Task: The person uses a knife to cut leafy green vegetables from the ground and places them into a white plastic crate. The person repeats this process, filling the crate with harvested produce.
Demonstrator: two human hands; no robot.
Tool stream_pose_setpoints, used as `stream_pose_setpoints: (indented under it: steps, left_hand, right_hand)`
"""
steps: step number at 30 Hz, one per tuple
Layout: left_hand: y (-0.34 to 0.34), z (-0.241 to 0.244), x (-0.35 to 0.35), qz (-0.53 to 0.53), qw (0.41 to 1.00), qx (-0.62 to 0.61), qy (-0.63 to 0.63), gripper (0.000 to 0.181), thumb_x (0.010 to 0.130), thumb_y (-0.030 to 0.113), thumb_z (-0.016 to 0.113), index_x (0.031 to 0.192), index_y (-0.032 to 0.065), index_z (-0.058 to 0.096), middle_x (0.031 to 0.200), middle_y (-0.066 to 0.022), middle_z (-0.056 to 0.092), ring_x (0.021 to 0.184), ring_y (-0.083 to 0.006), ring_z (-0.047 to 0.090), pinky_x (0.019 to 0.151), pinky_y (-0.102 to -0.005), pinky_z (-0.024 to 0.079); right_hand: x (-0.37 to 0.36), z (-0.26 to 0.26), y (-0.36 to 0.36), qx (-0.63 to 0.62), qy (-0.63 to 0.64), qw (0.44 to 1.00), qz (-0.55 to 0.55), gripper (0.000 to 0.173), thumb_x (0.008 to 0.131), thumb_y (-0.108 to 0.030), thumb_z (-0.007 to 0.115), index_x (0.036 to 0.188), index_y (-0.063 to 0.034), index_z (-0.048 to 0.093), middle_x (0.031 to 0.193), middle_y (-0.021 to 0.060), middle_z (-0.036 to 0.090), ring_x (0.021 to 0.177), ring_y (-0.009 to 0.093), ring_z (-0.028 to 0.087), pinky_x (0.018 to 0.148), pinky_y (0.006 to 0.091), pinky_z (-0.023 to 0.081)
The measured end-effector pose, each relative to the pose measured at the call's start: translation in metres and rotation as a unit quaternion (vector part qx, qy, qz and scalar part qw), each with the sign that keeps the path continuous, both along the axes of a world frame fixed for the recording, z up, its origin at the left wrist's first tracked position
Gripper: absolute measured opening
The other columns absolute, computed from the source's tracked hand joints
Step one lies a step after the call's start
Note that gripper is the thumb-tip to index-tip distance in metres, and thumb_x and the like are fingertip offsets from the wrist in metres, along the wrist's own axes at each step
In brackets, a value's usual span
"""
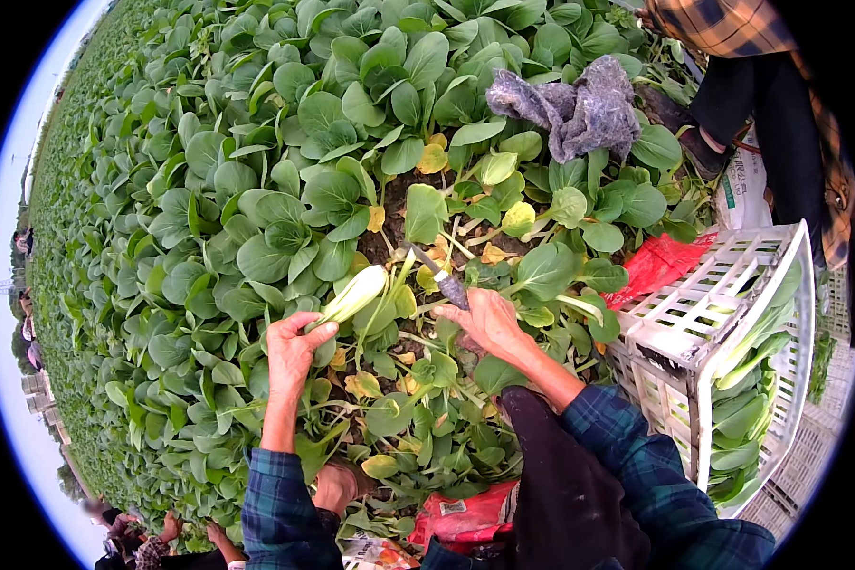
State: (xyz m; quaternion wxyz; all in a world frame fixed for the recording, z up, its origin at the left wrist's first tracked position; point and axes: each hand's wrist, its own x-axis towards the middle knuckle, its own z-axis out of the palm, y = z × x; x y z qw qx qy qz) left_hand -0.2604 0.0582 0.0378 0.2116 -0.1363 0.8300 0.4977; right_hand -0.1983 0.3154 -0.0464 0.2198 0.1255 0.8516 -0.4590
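My left hand (298, 349) grips a head of bok choy (356, 293) by its leafy end, with the pale stem base pointing up and to the right. In my right hand (491, 322) is a knife (450, 285) with a dark wrapped handle. Its blade points up and left, close to loose leaf stalks (401, 281) beside the bok choy's base. Below both hands, cut leaves and yellowed leaves (363, 385) lie scattered on the soil among low stalks.
Rows of bok choy (271, 235) grow ahead and to the left. A grey cloth (570, 107) lies on plants. At right stands a white plastic crate (684, 299) holding greens, beside a red bag (659, 267). A person in dark trousers (769, 128) is at upper right; others work at lower left.
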Motion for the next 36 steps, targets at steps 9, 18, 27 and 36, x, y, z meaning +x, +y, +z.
stream_pose_setpoints:
  steps: [9, 18, 27, 36]
  left_hand:
    - [0.041, 0.026, 0.057, 0.046, 0.975, 0.165, -0.139, 0.022, 0.069, 0.013, 0.076, 0.087, 0.0056, 0.066, 0.065, 0.005, 0.059, 0.051, -0.0018, 0.046, 0.043, -0.0175, 0.033]
    - [0.07, 0.029, 0.049, -0.23, 0.969, 0.068, 0.05, 0.068, 0.071, 0.034, 0.072, 0.126, 0.0038, 0.045, 0.115, -0.0143, 0.054, 0.107, -0.0245, 0.049, 0.095, -0.036, 0.035]
    - [0.043, 0.037, -0.003, -0.336, 0.856, 0.232, -0.317, 0.041, 0.077, 0.02, 0.069, 0.11, 0.0001, 0.056, 0.083, 0.0013, 0.059, 0.072, -0.0064, 0.049, 0.066, -0.0227, 0.043]
    - [0.022, 0.083, -0.067, -0.428, 0.86, 0.089, -0.262, 0.047, 0.073, 0.012, 0.072, 0.115, -0.0013, 0.054, 0.097, -0.0011, 0.063, 0.086, -0.007, 0.053, 0.079, -0.0246, 0.044]
  right_hand:
    - [-0.008, 0.075, 0.0, -0.535, -0.048, 0.834, -0.126, 0.037, 0.07, -0.019, 0.075, 0.095, 0.0004, 0.057, 0.062, -0.0003, 0.054, 0.043, 0.006, 0.046, 0.039, 0.0187, 0.035]
    - [-0.006, 0.078, -0.001, -0.51, -0.063, 0.855, -0.068, 0.027, 0.069, -0.02, 0.075, 0.081, -0.0013, 0.06, 0.06, -0.0016, 0.053, 0.043, 0.005, 0.046, 0.038, 0.0192, 0.034]
    - [-0.001, 0.072, 0.016, -0.51, -0.12, 0.848, 0.077, 0.022, 0.073, -0.016, 0.073, 0.069, -0.0036, 0.055, 0.048, -0.0023, 0.048, 0.039, 0.004, 0.042, 0.037, 0.0199, 0.03]
    - [0.0, 0.043, 0.016, -0.433, -0.163, 0.885, -0.054, 0.027, 0.076, -0.019, 0.07, 0.069, -0.0041, 0.048, 0.052, -0.0021, 0.044, 0.039, 0.006, 0.042, 0.035, 0.022, 0.032]
